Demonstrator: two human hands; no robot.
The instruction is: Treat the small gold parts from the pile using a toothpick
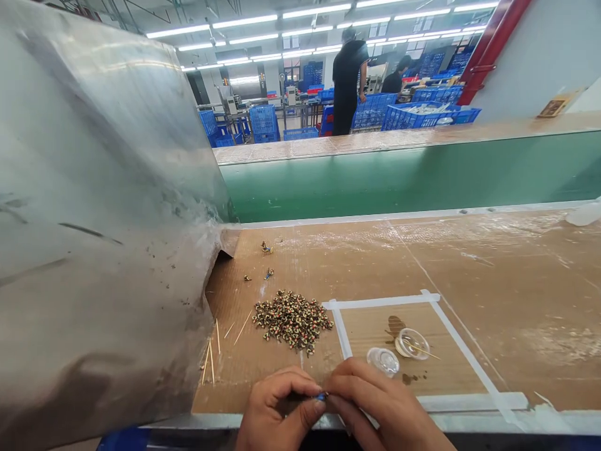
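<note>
Blue shows on a tiny bead-like piece (322, 396) pinched at the near edge of the bench, its shape mostly hidden by the fingertips and too small to make out. The left hand (275, 410) and right hand (375, 401) are close together, with the thumb and fingers of each closed on it from either side.

Just beyond the hands lies a low heap of small speckled parts (292, 321) in black, tan and red. Two bluish pieces (269, 273) and a few dark ones sit apart from it, farther up the brown cardboard bench cover (451, 250). Thin wooden sticks (209, 360) lie scattered to the left of the heap, beside a dented metal sheet (94, 188).

To the right, a white tape square (380, 301) marks off part of the cardboard. Inside it stand two small transparent plastic cups (412, 343), one with a wooden stick (425, 351) resting in it, near brown stains (394, 326).

Past a green panel (404, 181), blue plastic crates (413, 116) fill the factory floor, where a standing person (347, 81) in black is near another person (393, 78).
</note>
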